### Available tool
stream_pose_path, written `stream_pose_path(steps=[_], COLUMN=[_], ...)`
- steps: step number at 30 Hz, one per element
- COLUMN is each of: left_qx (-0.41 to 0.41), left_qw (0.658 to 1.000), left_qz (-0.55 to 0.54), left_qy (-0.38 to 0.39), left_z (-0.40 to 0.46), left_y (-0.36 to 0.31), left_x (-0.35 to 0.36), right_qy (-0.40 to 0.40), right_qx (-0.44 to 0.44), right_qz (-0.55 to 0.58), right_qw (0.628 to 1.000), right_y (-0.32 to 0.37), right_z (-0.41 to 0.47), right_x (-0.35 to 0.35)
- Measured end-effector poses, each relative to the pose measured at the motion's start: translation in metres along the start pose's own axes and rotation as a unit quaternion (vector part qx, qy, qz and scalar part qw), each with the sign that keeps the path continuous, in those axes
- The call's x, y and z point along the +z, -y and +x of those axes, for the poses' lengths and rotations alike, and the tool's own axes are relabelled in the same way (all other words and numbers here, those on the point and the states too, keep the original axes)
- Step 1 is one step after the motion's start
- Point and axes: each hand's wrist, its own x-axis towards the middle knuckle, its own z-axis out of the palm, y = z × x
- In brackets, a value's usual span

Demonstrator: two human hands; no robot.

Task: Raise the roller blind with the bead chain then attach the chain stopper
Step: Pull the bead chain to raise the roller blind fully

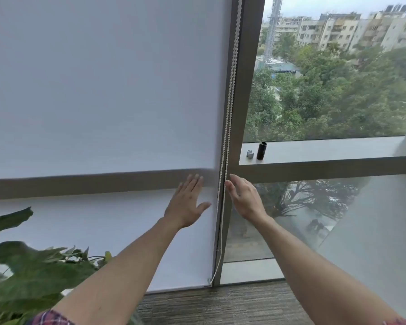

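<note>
white fabric roller blind (pixel 99 90) fills left of frame, fully down, bottom edge near floor at lower centre. white bead chain (pixel 227 118) hangs along grey window post, centre. left hand (pixel 188 202) flat, fingers spread, left of chain. right hand (pixel 245 198) open, fingers loosely together, fingertips just beside chain (contact unclear). small grey clip (pixel 250 153) beside black cylinder (pixel 261 150) on sill, centre right; sill bare to right edge.

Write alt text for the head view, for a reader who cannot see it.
Two open hands, left hand and right hand, reach toward a white bead chain hanging beside a fully lowered white roller blind. A small grey clip and a black cylinder stand on the window ledge.
</note>
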Motion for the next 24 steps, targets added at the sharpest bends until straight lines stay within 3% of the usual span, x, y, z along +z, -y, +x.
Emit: stream_pose_path(steps=[3, 7, 13, 18, 24], left_qx=[-0.011, -0.045, -0.067, -0.067, -0.01], left_qw=[0.998, 0.993, 0.98, 0.952, 0.919], left_qz=[-0.047, -0.097, -0.19, -0.289, -0.386], left_qy=[0.047, 0.045, 0.009, -0.069, -0.083], left_z=[0.001, 0.003, 0.013, 0.02, 0.019], left_y=[-0.005, -0.014, -0.023, -0.036, -0.05], left_x=[0.006, 0.011, 0.001, -0.01, -0.015], right_qy=[-0.007, -0.023, -0.016, -0.01, -0.013], right_qx=[0.004, 0.008, 0.024, -0.026, -0.066], right_qz=[0.108, 0.162, 0.23, 0.344, 0.4], right_qw=[0.994, 0.986, 0.973, 0.938, 0.914], right_y=[0.015, 0.036, 0.058, 0.074, 0.088], right_z=[0.01, 0.025, 0.055, 0.057, 0.046], right_x=[-0.001, -0.007, -0.019, -0.03, -0.039])
